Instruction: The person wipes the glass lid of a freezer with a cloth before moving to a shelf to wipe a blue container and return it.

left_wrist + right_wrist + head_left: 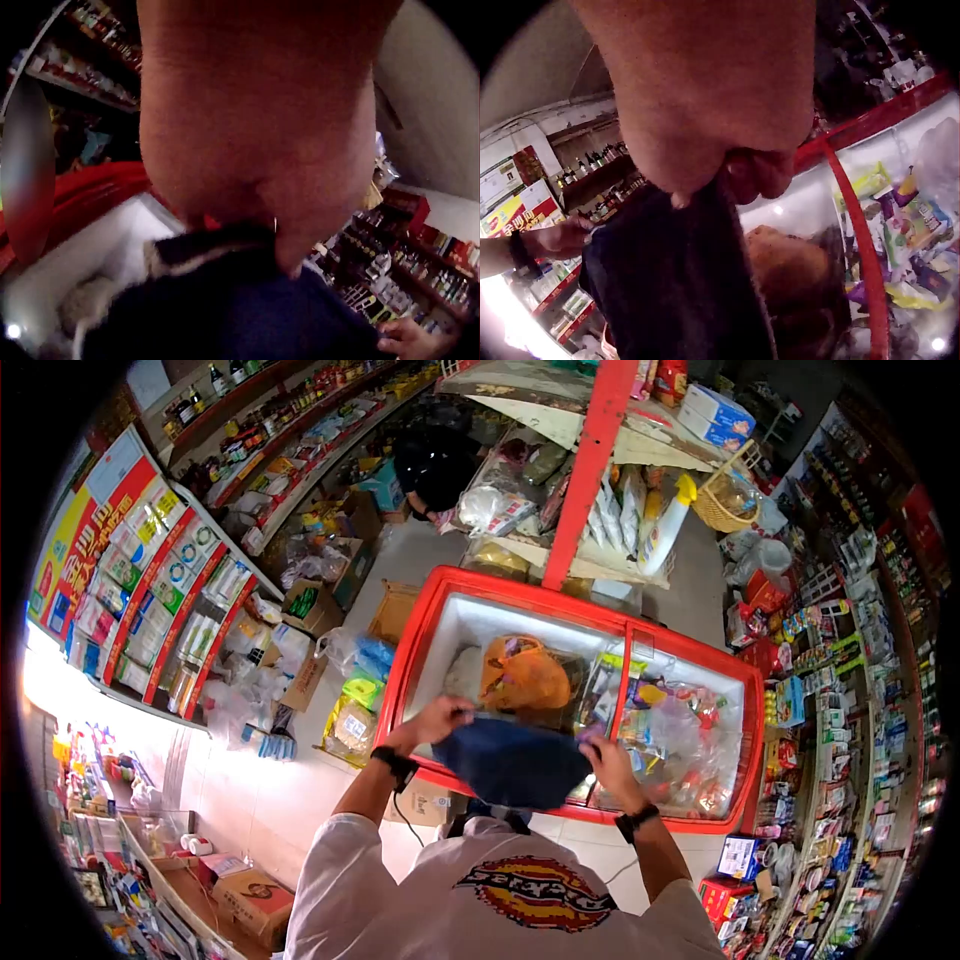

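Note:
A dark blue cloth [512, 762] is stretched between my two hands over the near edge of a red-rimmed chest freezer [412, 660]. My left hand [440, 720] pinches its left end, with the thumb lying over the fabric in the left wrist view. At the other end, my right hand [612, 768] grips the cloth's edge between thumb and curled fingers, as the right wrist view shows. A paler edge runs along the cloth [675, 277]. Behind it, inside the freezer, lies an orange bag [525, 672].
Colourful packets [685, 730] fill the freezer's right side, past a red divider bar [626, 685]. A red post [590, 480] rises behind the freezer. Stocked shelves [165, 590] line both sides. A person in dark clothes [435, 465] is at the back. Cartons [425, 802] stand on the floor.

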Available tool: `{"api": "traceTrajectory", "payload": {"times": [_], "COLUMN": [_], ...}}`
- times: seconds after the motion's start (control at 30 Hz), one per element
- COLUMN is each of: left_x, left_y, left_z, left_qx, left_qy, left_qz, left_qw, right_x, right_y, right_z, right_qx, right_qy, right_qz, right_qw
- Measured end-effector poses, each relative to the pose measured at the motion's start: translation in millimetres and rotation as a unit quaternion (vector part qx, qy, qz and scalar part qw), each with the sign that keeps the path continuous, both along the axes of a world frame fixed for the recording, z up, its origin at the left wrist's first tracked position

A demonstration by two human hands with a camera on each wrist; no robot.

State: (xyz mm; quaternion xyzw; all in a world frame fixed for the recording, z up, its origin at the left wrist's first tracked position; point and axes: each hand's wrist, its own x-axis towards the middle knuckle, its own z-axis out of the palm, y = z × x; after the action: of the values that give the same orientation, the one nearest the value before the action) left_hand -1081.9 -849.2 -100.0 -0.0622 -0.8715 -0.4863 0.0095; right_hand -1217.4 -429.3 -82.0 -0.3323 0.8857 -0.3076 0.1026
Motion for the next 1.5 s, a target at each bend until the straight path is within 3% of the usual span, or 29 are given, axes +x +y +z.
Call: {"api": "traceTrajectory", "payload": {"times": [0.03,0.07,0.1,0.17,0.23,0.3,0.37,0.47,0.57,0.67,0.83,1.03,1.17,1.5], "left_x": [-18.2,-34.9,-45.2,-57.4,-51.7,-35.1,-17.9,-11.4,-21.4,-39.8,-56.6,-75.6,-97.0,-159.5], "left_y": [4.2,13.1,22.7,42.1,71.9,96.6,109.3,109.6,98.1,83.6,59.5,41.7,16.9,-28.2], "left_z": [6.7,16.0,20.9,0.9,-19.2,-22.3,-43.0,-66.1,-55.4,-41.4,-81.6,-80.6,-79.2,-79.4], "left_qx": [0.001,-0.153,-0.298,-0.135,-0.097,-0.128,-0.21,-0.236,-0.239,-0.267,-0.286,-0.322,-0.309,-0.325], "left_qy": [0.005,0.11,0.206,0.107,0.1,0.045,0.027,-0.023,-0.021,-0.029,-0.022,-0.047,-0.038,-0.108], "left_qz": [-0.005,0.16,0.317,0.445,0.396,0.231,0.15,0.157,0.175,0.194,0.235,0.221,0.212,0.246], "left_qw": [1.0,0.969,0.877,0.879,0.907,0.963,0.966,0.959,0.955,0.943,0.929,0.919,0.926,0.907], "right_x": [-20.4,-29.6,-38.0,-28.2,-10.3,19.9,37.8,54.0,51.2,36.7,14.7,-3.2,-40.0,-119.0], "right_y": [-9.3,-20.3,-30.2,-55.6,-70.3,-71.0,-68.5,-62.1,-69.6,-87.2,-124.2,-163.4,-193.1,-251.9], "right_z": [-17.4,-19.2,-21.0,13.3,16.2,10.1,-22.3,-59.9,-74.1,-68.1,-86.3,-107.9,-113.0,-108.1], "right_qx": [-0.027,0.013,-0.005,-0.029,-0.096,-0.036,-0.016,0.058,0.082,0.092,0.142,0.202,0.203,0.192], "right_qy": [0.058,0.106,0.146,0.167,0.171,0.123,0.042,0.023,0.056,0.05,0.057,0.089,0.177,0.167], "right_qz": [-0.039,-0.097,-0.133,-0.183,-0.153,-0.085,-0.016,-0.009,-0.01,-0.026,-0.049,-0.099,-0.071,0.017], "right_qw": [0.997,0.99,0.98,0.968,0.969,0.988,0.999,0.998,0.995,0.994,0.987,0.97,0.96,0.967]}}
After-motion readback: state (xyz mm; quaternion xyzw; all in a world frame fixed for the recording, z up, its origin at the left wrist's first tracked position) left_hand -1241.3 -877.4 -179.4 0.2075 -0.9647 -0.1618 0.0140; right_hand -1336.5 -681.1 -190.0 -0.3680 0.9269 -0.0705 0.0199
